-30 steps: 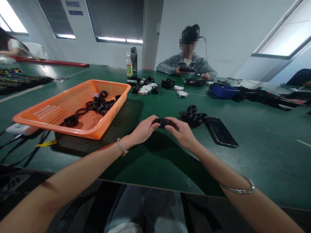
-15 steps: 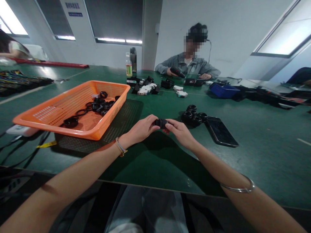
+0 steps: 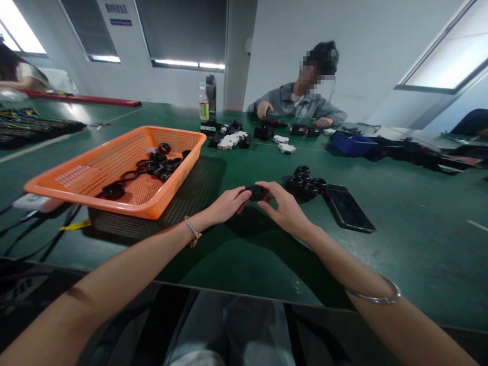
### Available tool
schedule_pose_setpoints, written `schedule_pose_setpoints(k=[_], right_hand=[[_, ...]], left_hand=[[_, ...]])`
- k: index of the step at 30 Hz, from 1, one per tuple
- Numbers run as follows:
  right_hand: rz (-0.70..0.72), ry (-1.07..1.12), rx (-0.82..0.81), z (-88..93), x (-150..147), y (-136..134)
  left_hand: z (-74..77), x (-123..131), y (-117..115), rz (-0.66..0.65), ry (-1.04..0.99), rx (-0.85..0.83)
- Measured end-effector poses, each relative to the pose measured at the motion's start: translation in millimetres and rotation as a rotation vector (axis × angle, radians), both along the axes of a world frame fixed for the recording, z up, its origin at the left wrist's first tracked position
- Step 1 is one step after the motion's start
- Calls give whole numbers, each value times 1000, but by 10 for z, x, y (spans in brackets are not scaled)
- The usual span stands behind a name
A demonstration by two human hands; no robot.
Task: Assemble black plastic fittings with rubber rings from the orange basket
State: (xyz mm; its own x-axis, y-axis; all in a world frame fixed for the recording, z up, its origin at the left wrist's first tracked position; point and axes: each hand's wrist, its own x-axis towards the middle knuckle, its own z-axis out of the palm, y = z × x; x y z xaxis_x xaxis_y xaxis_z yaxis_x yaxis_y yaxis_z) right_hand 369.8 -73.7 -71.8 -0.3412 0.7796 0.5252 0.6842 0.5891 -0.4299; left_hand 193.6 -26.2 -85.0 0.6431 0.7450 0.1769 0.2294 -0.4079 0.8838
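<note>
Between my two hands, just above the table, is a small black plastic part (image 3: 256,192); its exact kind does not show. My left hand (image 3: 229,204) pinches its left end between thumb and fingers. On the other side, my right hand (image 3: 284,207) has its curved fingers against the part's right end, with the thumb lower and slightly apart from the fingers. To the right of my right hand, a cluster of black ring-shaped parts (image 3: 303,184) lies on the table. A black smartphone (image 3: 349,207) rests beside them.
An orange perforated basket (image 3: 152,206) holding black rings and parts stands at left. Across the green table (image 3: 412,218) sits a person (image 3: 295,104) with a dark power tool. White and black pieces (image 3: 231,140), a bottle (image 3: 204,104) and a blue bin (image 3: 353,144) are farther back.
The black part has turned slightly between my hands, and my right thumb has moved away from it. Across the table, the person has lowered the power tool and leaned right.
</note>
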Motion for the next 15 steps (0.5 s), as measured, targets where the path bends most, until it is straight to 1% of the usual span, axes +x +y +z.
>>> schedule_pose_setpoints(k=[3, 10, 15], right_hand=[[5, -20, 9, 12, 6, -4], [-12, -65, 2, 32, 16, -16], [-45, -25, -89, 20, 0, -8]], left_hand=[[21, 1, -16, -18, 39, 13], [129, -20, -57, 11, 157, 159], [123, -25, -30, 30, 201, 271]])
